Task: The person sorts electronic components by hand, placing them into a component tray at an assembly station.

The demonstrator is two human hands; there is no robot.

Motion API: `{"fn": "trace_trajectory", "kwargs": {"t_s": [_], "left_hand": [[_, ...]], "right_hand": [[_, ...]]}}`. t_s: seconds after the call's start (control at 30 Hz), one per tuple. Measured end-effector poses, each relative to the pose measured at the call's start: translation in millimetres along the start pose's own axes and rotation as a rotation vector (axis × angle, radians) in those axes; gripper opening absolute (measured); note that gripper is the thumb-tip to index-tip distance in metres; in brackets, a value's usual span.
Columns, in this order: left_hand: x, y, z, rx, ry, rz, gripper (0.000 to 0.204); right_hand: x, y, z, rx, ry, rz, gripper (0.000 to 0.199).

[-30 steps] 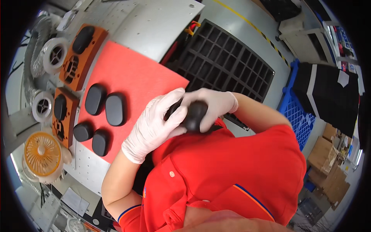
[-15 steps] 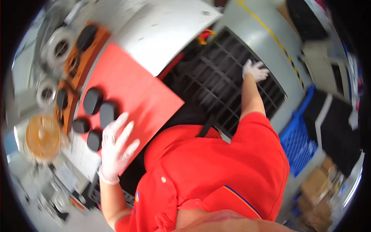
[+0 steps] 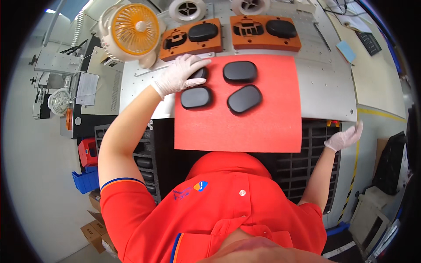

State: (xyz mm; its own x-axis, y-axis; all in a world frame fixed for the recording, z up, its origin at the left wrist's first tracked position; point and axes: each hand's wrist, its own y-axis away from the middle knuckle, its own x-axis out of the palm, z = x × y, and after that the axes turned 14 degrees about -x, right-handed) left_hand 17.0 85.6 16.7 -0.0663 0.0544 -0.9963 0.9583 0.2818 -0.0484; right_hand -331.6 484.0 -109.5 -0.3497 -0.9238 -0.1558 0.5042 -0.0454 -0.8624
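My left hand [image 3: 180, 75], in a whitish glove, has its fingers and thumb around a black rounded case [image 3: 200, 75] at the upper left of a red mat [image 3: 237, 129]. The hand hides part of that case. Just below it on the mat lies another black case [image 3: 196, 97]. Two more, an upper right case [image 3: 240, 71] and a tilted lower right case [image 3: 244, 99], lie to the right. My right hand [image 3: 344, 137], also gloved, is off to the right with fingers stretched out and nothing in it. It is nearest the outer edge of a black compartment tray [image 3: 309, 153].
Behind the mat, a left orange fixture [image 3: 191, 38] and a right orange fixture [image 3: 265, 33] each hold a black case. An orange-and-white fan [image 3: 136, 30] stands at the back left. Another black tray [image 3: 145, 162] with black pieces is beside my left arm.
The view has turned, bringing the mat to the centre. My left hand has gone from hovering beside the cases to grasping one. My right hand has left its place over the compartment tray.
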Motion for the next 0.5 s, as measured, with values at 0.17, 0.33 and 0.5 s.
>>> {"fn": "trace_trajectory", "kwargs": {"t_s": [0.17, 0.33, 0.5], "left_hand": [[-4.0, -8.1, 43.6, -0.205, 0.154, -0.364, 0.046], [-26.4, -42.5, 83.1, -0.35, -0.052, -0.201, 0.047], [2.7, -51.1, 100.1, -0.389, 0.036, -0.188, 0.047]], "right_hand": [[66.8, -63.5, 149.7, 0.045, -0.833, 0.766, 0.028], [147.3, -55.0, 234.7, -0.453, -0.767, 1.452, 0.044], [168.8, -49.8, 261.7, -0.676, -0.455, 1.815, 0.073]]}}
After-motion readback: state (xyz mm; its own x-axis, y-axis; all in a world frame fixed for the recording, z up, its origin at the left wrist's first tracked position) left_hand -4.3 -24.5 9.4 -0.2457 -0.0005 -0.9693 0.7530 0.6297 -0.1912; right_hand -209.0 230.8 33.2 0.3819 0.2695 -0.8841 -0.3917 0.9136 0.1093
